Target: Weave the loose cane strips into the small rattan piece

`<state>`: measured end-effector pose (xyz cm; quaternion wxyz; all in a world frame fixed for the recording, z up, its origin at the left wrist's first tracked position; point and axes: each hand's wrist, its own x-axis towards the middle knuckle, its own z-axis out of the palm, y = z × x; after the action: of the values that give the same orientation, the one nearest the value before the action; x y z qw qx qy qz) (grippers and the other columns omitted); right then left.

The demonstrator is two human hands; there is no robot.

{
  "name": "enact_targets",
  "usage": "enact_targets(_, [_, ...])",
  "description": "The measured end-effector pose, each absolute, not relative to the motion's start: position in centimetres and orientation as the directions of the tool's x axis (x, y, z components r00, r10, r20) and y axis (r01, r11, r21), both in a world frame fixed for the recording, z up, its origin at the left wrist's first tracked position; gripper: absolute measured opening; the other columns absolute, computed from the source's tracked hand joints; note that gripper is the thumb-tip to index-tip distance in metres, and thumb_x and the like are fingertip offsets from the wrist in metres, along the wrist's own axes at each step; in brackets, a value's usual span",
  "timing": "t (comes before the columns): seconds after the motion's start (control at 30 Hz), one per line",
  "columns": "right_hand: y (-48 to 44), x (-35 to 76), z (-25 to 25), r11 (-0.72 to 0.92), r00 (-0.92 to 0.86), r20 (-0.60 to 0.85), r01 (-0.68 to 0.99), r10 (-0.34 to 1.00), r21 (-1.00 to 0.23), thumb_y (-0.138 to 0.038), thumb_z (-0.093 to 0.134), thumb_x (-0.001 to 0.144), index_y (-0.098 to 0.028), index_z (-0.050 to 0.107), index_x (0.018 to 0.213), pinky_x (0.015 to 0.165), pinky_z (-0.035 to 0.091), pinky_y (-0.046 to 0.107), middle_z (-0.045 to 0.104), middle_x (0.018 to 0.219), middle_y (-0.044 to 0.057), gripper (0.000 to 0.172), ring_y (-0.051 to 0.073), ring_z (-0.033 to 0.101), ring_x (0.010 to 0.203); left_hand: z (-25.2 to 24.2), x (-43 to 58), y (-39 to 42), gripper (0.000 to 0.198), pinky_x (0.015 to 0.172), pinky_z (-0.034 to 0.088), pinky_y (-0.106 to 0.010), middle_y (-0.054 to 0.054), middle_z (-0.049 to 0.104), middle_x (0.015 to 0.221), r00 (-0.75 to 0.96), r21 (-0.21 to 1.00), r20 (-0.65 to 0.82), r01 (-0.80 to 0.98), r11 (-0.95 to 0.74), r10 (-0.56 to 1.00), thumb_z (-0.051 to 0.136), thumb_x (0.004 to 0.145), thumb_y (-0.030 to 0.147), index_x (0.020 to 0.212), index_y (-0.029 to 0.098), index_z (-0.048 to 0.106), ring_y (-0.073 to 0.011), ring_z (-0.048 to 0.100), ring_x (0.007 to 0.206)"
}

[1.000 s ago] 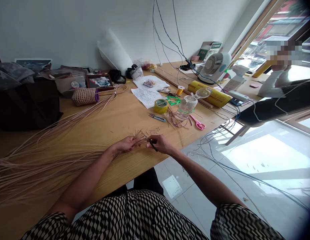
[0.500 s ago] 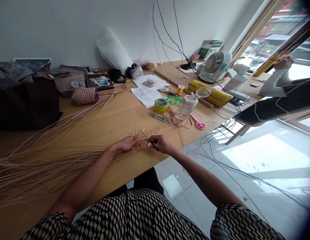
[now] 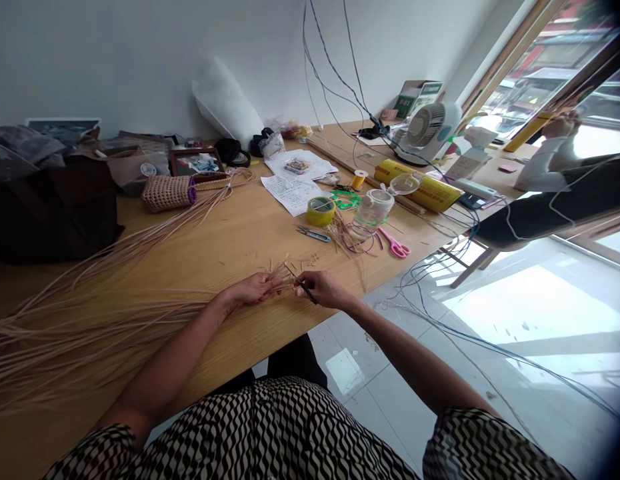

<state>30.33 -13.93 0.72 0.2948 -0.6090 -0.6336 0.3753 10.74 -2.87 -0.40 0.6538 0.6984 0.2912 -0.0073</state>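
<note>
At the table's front edge, my left hand (image 3: 255,288) is closed on the ends of a bundle of thin tan weaving strips (image 3: 175,313). The bundle trails off to the left across the wood. Short strip ends fan out just past my fingertips. My right hand (image 3: 321,289), close beside it, is closed round a thin dark pointed tool (image 3: 309,293). Its narrow tip reaches up and left to the strip ends; whether it is tweezers or an awl I cannot tell. Small cut bits (image 3: 313,260) lie just beyond both hands.
Beyond my hands lie blue thread snips (image 3: 315,234), a yellow tape roll (image 3: 321,211), pink scissors (image 3: 396,245) and a clear plastic jar (image 3: 375,207). A woven basket (image 3: 165,192) stands back left. Cables (image 3: 425,300) hang off the right edge. Another person's arm (image 3: 545,167) is at far right.
The dark tool has tilted and shifted very slightly to the right at the strip ends. Both hands keep their hold and almost the same place.
</note>
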Motion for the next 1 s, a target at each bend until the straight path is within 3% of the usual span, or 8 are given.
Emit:
enact_targets(0.13, [-13.8,30.5,1.0,-0.035,-0.082,-0.099,0.57,0.992,-0.821,-0.048,0.06,0.075,-0.012,0.064,0.083,0.047,0.028,0.02,0.049,0.056,-0.003,0.037,0.007,0.038,0.05,-0.5,10.9,-2.9,0.051,0.036,0.012,-0.022,0.008,0.031,0.043,0.816,0.9,-0.397,0.435,0.004,0.42,0.049,0.075,0.067,0.066,0.017,0.043,-0.0037,0.021,0.035])
enact_targets(0.57, [-14.4,30.3,-0.6,-0.032,-0.057,-0.07,0.499,0.996,-0.866,-0.05,0.057,0.077,-0.012,0.062,0.078,0.048,0.028,0.021,0.048,0.059,-0.003,0.039,0.007,0.035,0.052,0.1,10.8,-3.0,0.054,0.037,0.012,-0.022,0.008,0.034,0.045,0.818,0.89,-0.414,0.457,-0.012,0.399,0.045,0.076,0.068,0.077,0.014,0.05,-0.0039,0.021,0.036])
enact_targets(0.87, [-14.0,29.6,0.3,-0.102,0.039,-0.098,0.608,0.994,-0.788,-0.053,0.057,0.075,-0.012,0.065,0.08,0.049,0.03,0.021,0.054,0.062,0.0,0.043,0.009,0.042,0.054,0.6,11.0,-3.3,0.051,0.04,0.015,-0.023,0.006,0.035,0.047,0.816,0.879,-0.39,0.468,-0.092,0.426,0.041,0.079,0.065,0.076,0.015,0.049,-0.0058,0.023,0.039])
enact_targets(1.0, [-13.8,29.7,0.7,-0.102,-0.01,-0.135,0.604,0.991,-0.791,-0.051,0.058,0.075,-0.012,0.064,0.084,0.05,0.031,0.021,0.053,0.06,-0.001,0.04,0.008,0.042,0.053,0.1,11.0,-3.2,0.051,0.041,0.016,-0.023,0.006,0.034,0.048,0.827,0.881,-0.38,0.46,-0.11,0.413,0.041,0.079,0.065,0.075,0.015,0.049,-0.006,0.023,0.041])
